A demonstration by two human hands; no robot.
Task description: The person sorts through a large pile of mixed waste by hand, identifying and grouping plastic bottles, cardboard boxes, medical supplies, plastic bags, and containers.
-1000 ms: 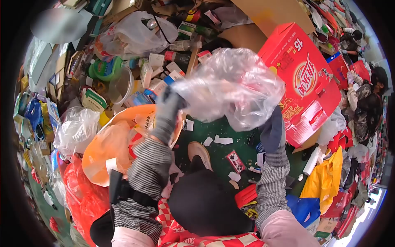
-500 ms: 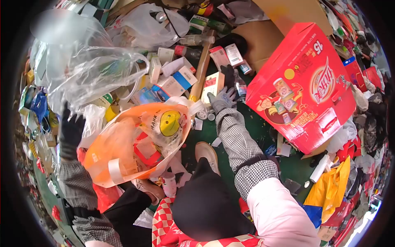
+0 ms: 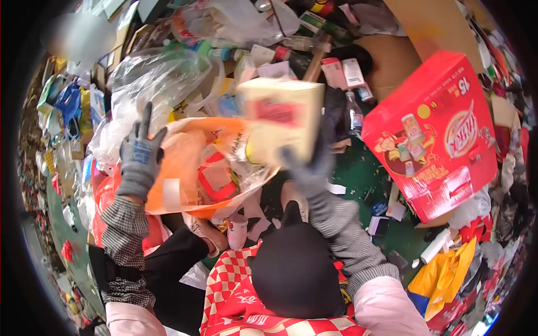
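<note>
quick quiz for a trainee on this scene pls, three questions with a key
1. Which hand holds the cream box? a) left b) right c) both
2. True or false: in the picture, the orange bag lies to the left of the red carton.
3. What is the main colour of the glove on the left hand?

Key
1. b, the right hand
2. True
3. Grey, with some blue marking

Paperboard carton, glossy red cardboard box, crinkled clear plastic bag, glossy orange plastic bag
</note>
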